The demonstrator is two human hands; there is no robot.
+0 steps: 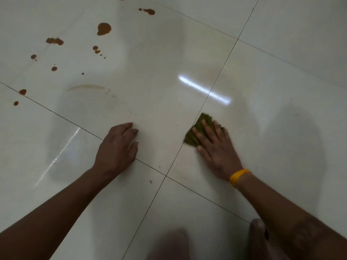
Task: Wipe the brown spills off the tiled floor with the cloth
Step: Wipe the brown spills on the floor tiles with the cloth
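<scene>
Glossy pale tiles make up the tiled floor [281, 62], crossed by thin dark grout lines, and you are crouched over it with both arms reaching forward. Your right hand [216, 147] presses the cloth [197, 128], a small green pad, flat against the floor with straight, spread fingers [206, 126]; the cloth sits right on a grout line, half hidden under them. Your left hand [118, 147] braces on the bare tile just beside, holding nothing, its fingers loosely bent with the tips on the floor. The brown spills [104, 28] lie well beyond your left fingers, scattered up and away from them, and a faint brownish smear [86, 87] curves between those drops and your left hand. By the look of it, wiping is under way but most of the drops are untouched; your next move calls for carrying the cloth across past your left hand and out to that far cluster, keeping it flat. A yellow wristband [239, 177] circles your right wrist. No brand, label or writing can be read anywhere.
</scene>
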